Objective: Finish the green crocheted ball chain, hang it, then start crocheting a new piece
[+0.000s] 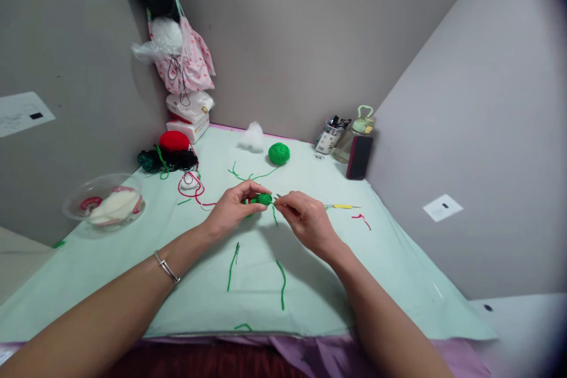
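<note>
My left hand (233, 208) pinches a small green crochet piece (262, 199) with a bit of red showing, held just above the pale green table cover (390, 260). My right hand (305, 220) meets it from the right, fingers closed on a thin needle or hook at the piece's edge. A green yarn strand runs from the piece back toward a green yarn ball (279, 153). Cut green yarn bits (233, 263) lie below my hands.
A yellow-handled crochet hook (343, 206) and red yarn scrap (362, 220) lie to the right. Red and dark yarn (170, 152), white stuffing (254, 136), a clear bowl (104, 201), a tool cup (328, 136), a bottle (361, 124) and a phone (358, 157) stand around.
</note>
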`<state>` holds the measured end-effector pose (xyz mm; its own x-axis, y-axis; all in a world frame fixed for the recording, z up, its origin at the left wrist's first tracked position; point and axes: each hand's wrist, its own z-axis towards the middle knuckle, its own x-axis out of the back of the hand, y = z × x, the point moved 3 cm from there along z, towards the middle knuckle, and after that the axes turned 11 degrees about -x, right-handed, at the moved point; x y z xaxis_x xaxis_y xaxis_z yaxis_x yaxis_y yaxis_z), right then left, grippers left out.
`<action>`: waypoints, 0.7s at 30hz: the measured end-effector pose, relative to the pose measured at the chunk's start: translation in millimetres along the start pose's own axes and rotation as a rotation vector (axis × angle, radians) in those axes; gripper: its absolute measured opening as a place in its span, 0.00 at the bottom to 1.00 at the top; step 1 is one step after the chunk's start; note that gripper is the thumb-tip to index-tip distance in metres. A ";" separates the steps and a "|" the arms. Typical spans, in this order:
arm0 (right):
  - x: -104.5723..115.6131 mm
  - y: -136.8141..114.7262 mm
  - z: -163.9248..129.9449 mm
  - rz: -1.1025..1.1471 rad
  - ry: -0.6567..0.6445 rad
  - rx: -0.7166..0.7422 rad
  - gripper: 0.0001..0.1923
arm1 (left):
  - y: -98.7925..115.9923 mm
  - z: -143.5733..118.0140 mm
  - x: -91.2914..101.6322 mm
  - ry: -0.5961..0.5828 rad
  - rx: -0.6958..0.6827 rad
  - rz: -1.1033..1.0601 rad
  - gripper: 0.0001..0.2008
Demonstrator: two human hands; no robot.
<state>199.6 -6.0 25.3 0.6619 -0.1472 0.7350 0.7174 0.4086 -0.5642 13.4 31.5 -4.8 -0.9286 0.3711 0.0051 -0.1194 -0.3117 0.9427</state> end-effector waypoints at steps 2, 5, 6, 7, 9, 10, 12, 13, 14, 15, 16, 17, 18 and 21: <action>-2.0 1.3 0.8 0.088 -0.020 -0.044 0.08 | 0.8 -0.2 -1.1 -0.007 0.010 -0.021 0.13; -6.4 4.2 1.6 0.233 -0.049 -0.146 0.06 | 1.8 -0.7 -2.6 -0.009 0.024 -0.050 0.14; -8.1 5.2 1.8 0.275 -0.056 -0.182 0.06 | 1.9 -0.9 -3.1 -0.005 0.025 -0.054 0.14; -9.7 6.1 1.9 0.310 -0.061 -0.215 0.07 | 1.9 -1.1 -3.5 0.002 0.022 -0.055 0.14; -12.5 7.8 2.2 0.357 -0.064 -0.263 0.08 | 1.9 -1.5 -4.5 0.021 0.011 -0.046 0.13; -13.6 8.5 2.5 0.369 -0.065 -0.279 0.08 | 2.0 -1.7 -5.1 0.030 0.004 -0.038 0.12; -15.4 10.0 2.9 0.378 -0.074 -0.300 0.08 | 2.7 -2.1 -6.3 0.047 -0.008 -0.020 0.12; -16.1 10.6 3.2 0.379 -0.083 -0.306 0.08 | 3.3 -2.4 -6.8 0.053 -0.013 -0.011 0.12; -16.5 11.2 3.4 0.378 -0.092 -0.309 0.08 | 4.1 -2.7 -7.3 0.059 -0.018 -0.001 0.12; -16.7 11.6 3.7 0.375 -0.098 -0.310 0.07 | 4.9 -3.0 -7.7 0.063 -0.022 0.008 0.12; -16.6 11.9 3.9 0.370 -0.103 -0.312 0.07 | 5.8 -3.3 -8.0 0.065 -0.025 0.017 0.11; -16.3 12.1 4.1 0.363 -0.105 -0.314 0.07 | 6.7 -3.6 -8.3 0.067 -0.027 0.026 0.11; -16.0 12.2 4.3 0.354 -0.109 -0.317 0.07 | 7.4 -3.9 -8.5 0.069 -0.028 0.035 0.11; -14.8 12.0 4.6 0.322 -0.133 -0.318 0.07 | 8.5 -4.5 -8.8 0.074 -0.030 0.054 0.10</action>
<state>197.4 5.3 9.5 0.8430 0.0670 0.5337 0.5248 0.1151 -0.8434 18.9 21.6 1.7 -0.9572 0.2878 0.0301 -0.0777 -0.3559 0.9313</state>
